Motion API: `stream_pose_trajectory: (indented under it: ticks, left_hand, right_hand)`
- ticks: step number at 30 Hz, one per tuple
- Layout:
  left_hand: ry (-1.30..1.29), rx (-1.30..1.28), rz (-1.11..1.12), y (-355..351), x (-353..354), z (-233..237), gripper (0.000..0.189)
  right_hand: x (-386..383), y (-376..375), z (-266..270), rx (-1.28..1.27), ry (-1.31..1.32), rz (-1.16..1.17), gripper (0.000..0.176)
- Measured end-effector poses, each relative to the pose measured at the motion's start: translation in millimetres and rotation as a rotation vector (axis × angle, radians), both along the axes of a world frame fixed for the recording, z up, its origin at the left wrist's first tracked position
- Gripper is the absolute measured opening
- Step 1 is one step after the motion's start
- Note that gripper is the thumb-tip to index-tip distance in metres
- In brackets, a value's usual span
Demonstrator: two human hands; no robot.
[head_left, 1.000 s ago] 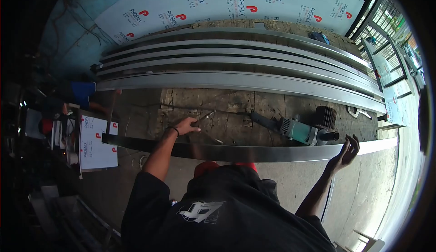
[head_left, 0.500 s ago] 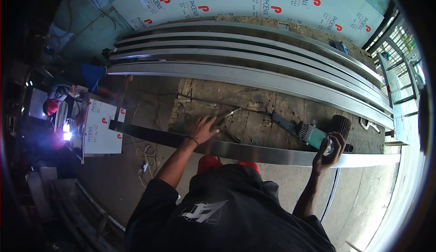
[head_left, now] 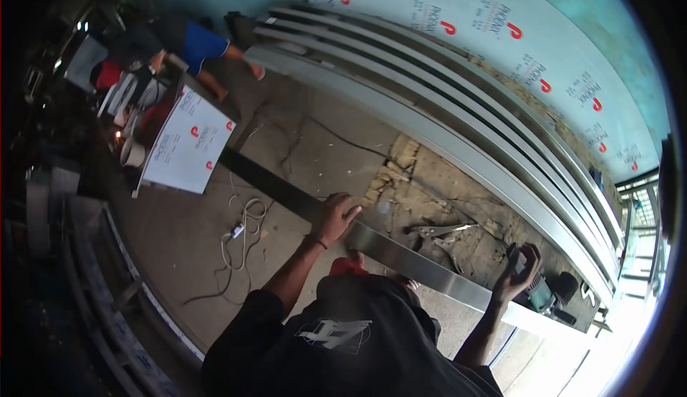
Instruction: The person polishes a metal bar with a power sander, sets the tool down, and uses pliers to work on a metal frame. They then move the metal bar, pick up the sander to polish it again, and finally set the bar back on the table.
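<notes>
Head view: steel bar (head_left: pixel 418 267) runs upper-left to lower-right under spread left hand (head_left: pixel 335 217); right hand (head_left: pixel 517 275), grip unclear.

Head view. Centre: the left hand (head_left: pixel 334 216) lies flat, fingers spread, on a long steel bar (head_left: pixel 415 261) that runs from left of centre to lower right. Lower right: the right hand (head_left: pixel 517 272) curls at a green grinder (head_left: pixel 542 295). Upper right: stacked metal rails (head_left: pixel 465 125). Upper left: another person (head_left: pixel 187 39) crouches beside a white board (head_left: pixel 187 143).
</notes>
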State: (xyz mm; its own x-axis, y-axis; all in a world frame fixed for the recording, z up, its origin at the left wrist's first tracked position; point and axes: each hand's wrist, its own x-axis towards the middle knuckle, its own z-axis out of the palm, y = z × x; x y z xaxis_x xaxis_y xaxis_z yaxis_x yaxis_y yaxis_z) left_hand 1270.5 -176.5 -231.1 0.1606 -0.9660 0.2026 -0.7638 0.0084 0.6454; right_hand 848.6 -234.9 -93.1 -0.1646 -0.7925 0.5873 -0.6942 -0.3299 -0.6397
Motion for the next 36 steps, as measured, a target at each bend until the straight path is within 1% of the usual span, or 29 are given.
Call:
stream_pose_trajectory:
  ticks: [2, 3, 4, 6, 7, 9, 10, 12, 13, 14, 16, 17, 19, 21, 22, 23, 24, 25, 26, 27, 28, 30, 32, 33, 34, 35, 36]
  left_hand:
    - [0.025, 0.077, 0.087, 15, 36, -8, 0.035]
    - [0.068, 0.068, 0.137, 25, 50, -12, 0.032]
    - [0.075, 0.069, 0.149, 35, 61, -7, 0.032]
    - [0.033, -0.075, 0.297, 58, 79, 11, 0.028]
    - [0.039, -0.073, 0.322, 70, 90, 9, 0.028]
    - [-0.067, -0.140, 0.521, 108, 106, 3, 0.025]
    - [-0.023, -0.128, 0.601, 130, 112, -6, 0.024]
    - [-0.001, -0.085, 0.731, 179, 113, -12, 0.023]
    - [-0.013, -0.071, 0.776, 211, 111, -23, 0.022]
    - [-0.034, -0.061, 0.809, 238, 107, -32, 0.024]
    - [0.091, 0.310, 0.964, 280, 79, -1, 0.030]
    - [0.065, 0.350, 0.959, 306, 72, -8, 0.032]
    - [0.052, 0.403, 0.978, 355, 54, -28, 0.035]
    - [0.136, 0.797, 1.099, 392, 39, -47, 0.030]
    - [0.310, 0.776, 1.152, 414, 31, -62, 0.023]
    - [0.396, 0.723, 1.129, 451, 22, -96, 0.022]
    - [0.372, 0.900, 1.007, 482, 18, -123, 0.025]
    - [0.344, 1.065, 0.869, 505, 17, -148, 0.028]
    - [0.306, 1.147, 0.733, 521, 19, -167, 0.032]
    - [0.501, 1.410, 0.598, 536, 22, -201, 0.031]
    - [0.615, 1.173, 0.553, 538, 38, -191, 0.027]
    - [0.424, 0.843, 0.484, 566, 66, -235, 0.020]
    - [0.719, 0.802, 0.736, 535, 113, -193, 0.015]
    - [0.853, 0.754, 0.873, 509, 138, -157, 0.013]
    - [0.603, 0.910, 0.791, 507, 175, -158, 0.011]
    - [0.732, 0.914, 0.874, 508, 208, -163, 0.012]
    - [0.789, 0.826, 0.917, 507, 247, -171, 0.015]
  right_hand:
    - [47, -9, 10, 0.085, 0.033, 0.128, 0.018]
    - [66, -11, 12, 0.100, 0.055, 0.189, 0.018]
    - [82, -13, 12, 0.111, 0.077, 0.250, 0.019]
    - [104, -12, 6, 0.205, 0.085, 0.346, 0.022]
    - [117, -11, 3, 0.222, 0.102, 0.379, 0.024]
    - [132, -10, -9, 0.258, 0.099, 0.490, 0.027]
    - [144, -7, -12, 0.321, 0.033, 0.517, 0.028]
    - [166, -4, -21, 0.409, -0.020, 0.557, 0.029]
    - [167, -10, -36, 0.405, 0.028, 0.644, 0.029]
    - [179, -13, -39, 0.424, 0.004, 0.708, 0.031]
    - [199, -20, -53, 0.426, 0.066, 0.800, 0.027]
    - [209, -23, -57, 0.433, 0.056, 0.805, 0.027]
    - [226, -27, -60, 0.371, 0.085, 0.907, 0.021]
    - [242, -23, -51, 0.375, 0.058, 0.919, 0.018]
    - [251, -22, -48, 0.370, 0.025, 0.909, 0.016]
    - [258, -19, -46, 0.355, 0.038, 0.924, 0.015]
    - [265, -16, -48, 0.346, 0.048, 0.925, 0.015]
    - [272, -12, -52, 0.420, 0.029, 0.923, 0.014]
    - [278, -8, -54, 0.495, 0.010, 0.920, 0.014]
    - [286, -2, -52, 0.602, 0.017, 0.878, 0.012]
    - [293, 3, -57, 0.596, 0.019, 0.881, 0.012]
    - [313, 8, -81, 0.551, 0.047, 0.892, 0.015]
    - [341, 16, -96, 0.555, 0.057, 0.853, 0.016]
    - [361, 18, -97, 0.546, 0.107, 0.850, 0.015]
    - [379, 23, -97, 0.546, 0.162, 0.849, 0.014]
    - [403, 29, -93, 0.510, 0.146, 0.844, 0.013]
    - [431, 33, -87, 0.513, 0.143, 0.834, 0.013]
